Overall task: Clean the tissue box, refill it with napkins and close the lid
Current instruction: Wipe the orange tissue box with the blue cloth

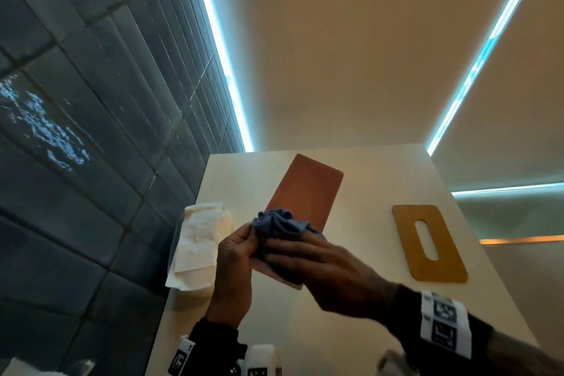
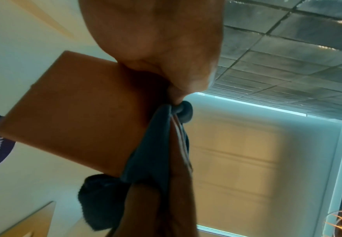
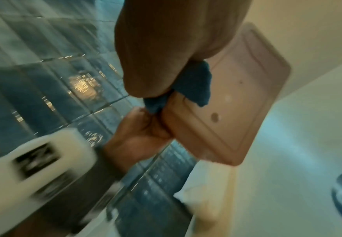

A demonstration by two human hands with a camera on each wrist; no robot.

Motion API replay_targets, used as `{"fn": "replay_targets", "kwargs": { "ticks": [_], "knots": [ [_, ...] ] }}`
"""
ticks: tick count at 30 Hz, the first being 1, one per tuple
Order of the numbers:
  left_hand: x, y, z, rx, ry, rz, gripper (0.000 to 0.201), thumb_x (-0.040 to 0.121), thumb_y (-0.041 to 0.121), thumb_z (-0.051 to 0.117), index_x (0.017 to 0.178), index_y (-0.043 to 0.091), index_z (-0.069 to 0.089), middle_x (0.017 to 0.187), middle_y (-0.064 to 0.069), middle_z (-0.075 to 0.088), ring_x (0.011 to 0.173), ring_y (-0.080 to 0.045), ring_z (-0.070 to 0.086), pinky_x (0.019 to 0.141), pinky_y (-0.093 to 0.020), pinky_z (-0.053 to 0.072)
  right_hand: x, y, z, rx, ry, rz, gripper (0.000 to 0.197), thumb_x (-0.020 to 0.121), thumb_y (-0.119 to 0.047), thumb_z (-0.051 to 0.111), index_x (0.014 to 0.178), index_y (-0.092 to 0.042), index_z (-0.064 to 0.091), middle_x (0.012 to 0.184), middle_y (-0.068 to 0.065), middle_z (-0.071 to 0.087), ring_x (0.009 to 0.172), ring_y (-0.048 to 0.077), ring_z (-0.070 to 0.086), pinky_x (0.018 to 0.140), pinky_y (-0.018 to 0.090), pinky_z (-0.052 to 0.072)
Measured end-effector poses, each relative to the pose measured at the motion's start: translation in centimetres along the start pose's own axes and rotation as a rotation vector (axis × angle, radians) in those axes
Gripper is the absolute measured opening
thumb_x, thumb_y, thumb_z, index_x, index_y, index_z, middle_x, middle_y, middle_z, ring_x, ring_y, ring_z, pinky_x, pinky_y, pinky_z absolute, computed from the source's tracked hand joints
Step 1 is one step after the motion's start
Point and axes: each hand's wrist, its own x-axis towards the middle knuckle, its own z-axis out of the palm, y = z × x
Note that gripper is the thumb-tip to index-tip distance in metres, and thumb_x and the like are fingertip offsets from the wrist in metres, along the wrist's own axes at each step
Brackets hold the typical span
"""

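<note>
So the tissue box [image 1: 305,192] is the reddish-brown one, held up off the surface [image 1: 360,299] near the middle, its bottom panel turned toward the right wrist camera. A crumpled blue cloth [image 1: 279,223] sits bunched against its near end, which hides that end in the head view.

The left hand [image 1: 233,256] has its fingers curled round the near edge of the box, with the cloth right at its fingertips. The right hand [image 1: 317,268] lies over the cloth and box with fingers bent onto the fabric, so it's gripping the cloth. Both wrist views are mostly palm and pretty smeared, so exactly which fingers pinch what is hard to say.

The lid [image 1: 428,243], a mustard-yellow panel with a long slot, lies flat on the surface well to the right of the box. A stack of white napkins [image 1: 198,246] sits at the left edge of the surface, just left of the left hand, partly hanging over the edge.

Something white shows at the bottom edge near the wrists, too cropped to tell what it is.
</note>
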Motion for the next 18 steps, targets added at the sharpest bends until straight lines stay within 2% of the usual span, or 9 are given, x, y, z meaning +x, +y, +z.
{"fn": "replay_targets", "kwargs": {
  "ticks": [2,4,6,7,9,11,13,15,18],
  "knots": [
    [-0.4,-0.2,0.1,-0.013,-0.001,-0.002,0.027,0.095,0.018,0.046,0.093,0.010,0.072,0.091,-0.009,0.074,0.084,-0.023,0.067,0.076,-0.030,0.052,-0.2,2.5,-0.8,-0.013,-0.002,0.008,0.042,0.088,0.000,0.057,0.129,-0.007,0.060,0.141,0.013,0.055,0.132,0.025,0.050,0.112,0.038,0.040],
    [-0.6,-0.3,0.5,0.026,0.020,0.012,0.028,0.094,0.023,0.049,0.083,0.006,0.068,0.079,-0.003,0.073,0.076,-0.017,0.065,0.074,-0.029,0.050,0.3,6.1,-2.3,0.006,0.130,0.269,0.039,0.090,-0.003,0.045,0.123,-0.003,0.066,0.136,0.015,0.059,0.128,0.028,0.054,0.105,0.045,0.046],
    [-0.5,-0.3,0.9,0.059,0.028,0.020,0.028,0.096,0.023,0.048,0.081,0.008,0.067,0.074,0.005,0.074,0.071,-0.009,0.068,0.069,-0.022,0.053,1.0,8.0,-3.2,-0.024,0.235,0.496,0.043,0.088,-0.003,0.040,0.120,-0.003,0.068,0.133,0.016,0.062,0.127,0.029,0.055,0.102,0.050,0.047],
    [-0.4,-0.2,0.9,0.058,0.028,0.021,0.028,0.096,0.022,0.047,0.083,0.008,0.067,0.073,0.006,0.075,0.070,-0.006,0.068,0.064,-0.018,0.053,1.1,7.6,-2.9,-0.039,0.248,0.494,0.040,0.091,-0.007,0.040,0.119,-0.004,0.069,0.132,0.015,0.062,0.127,0.029,0.054,0.104,0.049,0.046],
    [0.0,-0.2,0.6,0.037,0.032,0.018,0.027,0.097,0.019,0.045,0.087,0.006,0.067,0.074,0.003,0.075,0.070,-0.007,0.068,0.060,-0.015,0.052,1.0,4.6,-1.7,0.000,0.205,0.316,0.036,0.101,-0.019,0.041,0.122,-0.005,0.067,0.134,0.015,0.061,0.131,0.025,0.050,0.110,0.039,0.041],
    [0.1,-0.2,0.0,0.025,0.033,0.008,0.028,0.098,0.015,0.042,0.092,0.011,0.070,0.081,-0.004,0.075,0.076,-0.016,0.069,0.063,-0.021,0.054,0.3,1.1,-0.3,0.061,0.084,0.095,0.033,0.095,-0.010,0.054,0.128,-0.008,0.062,0.139,0.012,0.057,0.137,0.023,0.044,0.116,0.033,0.034],
    [0.1,-0.1,-0.1,0.001,0.020,0.007,0.031,0.098,0.013,0.040,0.093,0.014,0.070,0.085,-0.009,0.074,0.080,-0.023,0.069,0.064,-0.024,0.056,0.1,0.4,0.1,0.056,0.009,-0.013,0.046,0.086,0.000,0.061,0.130,-0.010,0.058,0.141,0.010,0.055,0.138,0.022,0.042,0.116,0.035,0.034],
    [0.0,0.1,0.3,-0.055,0.016,0.006,0.028,0.098,0.014,0.041,0.096,0.011,0.069,0.086,-0.008,0.075,0.079,-0.020,0.070,0.064,-0.023,0.056,0.7,2.4,-0.7,0.046,0.047,0.005,0.037,0.091,-0.010,0.058,0.128,-0.007,0.061,0.139,0.013,0.057,0.134,0.024,0.047,0.112,0.037,0.040],
    [0.0,0.3,1.1,-0.031,0.043,0.036,0.025,0.096,0.020,0.046,0.091,0.008,0.068,0.081,-0.001,0.075,0.075,-0.012,0.069,0.061,-0.019,0.054,1.9,6.1,-2.6,0.030,0.184,0.223,0.037,0.098,-0.021,0.045,0.125,-0.005,0.064,0.137,0.012,0.058,0.132,0.023,0.050,0.112,0.037,0.040]
  ]
}}
